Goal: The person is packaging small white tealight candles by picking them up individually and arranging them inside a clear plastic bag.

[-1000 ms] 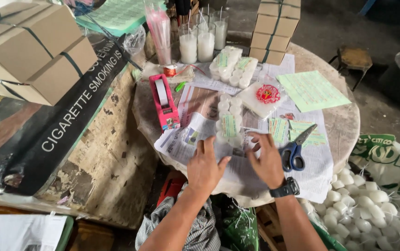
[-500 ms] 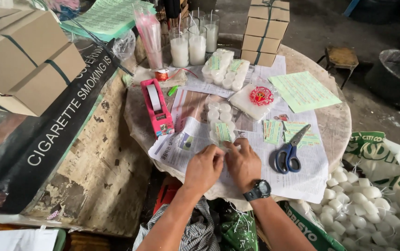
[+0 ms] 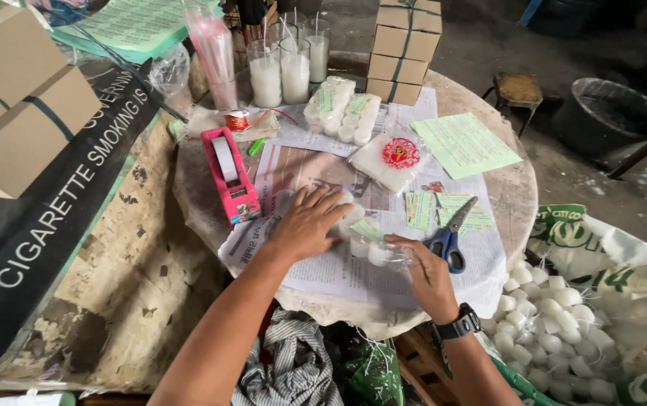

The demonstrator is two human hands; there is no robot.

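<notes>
A clear plastic packet of small white round candles [image 3: 365, 242], with a green paper slip inside, lies on newspaper [image 3: 353, 271] on a round table [image 3: 507, 218]. My left hand [image 3: 310, 223] lies flat on the packet's far end, fingers spread. Fingertips of my right hand [image 3: 422, 271], which wears a black wristwatch, press on its near end. Blue-handled scissors [image 3: 450, 234] lie just right of my right hand. A pink tape dispenser [image 3: 229, 175] stands left of my left hand.
Finished candle packets [image 3: 340, 110], a flat white packet with a red disc [image 3: 392, 158], green paper slips [image 3: 462, 143], glass tumblers of white wax [image 3: 280, 71] and tied cardboard boxes [image 3: 402, 46] fill the table's far side. A sack of loose white candles [image 3: 556, 323] stands at right.
Both hands moved from the packet's near end to lie on it. The left hand now lies flat over the far part, and the view has shifted closer.
</notes>
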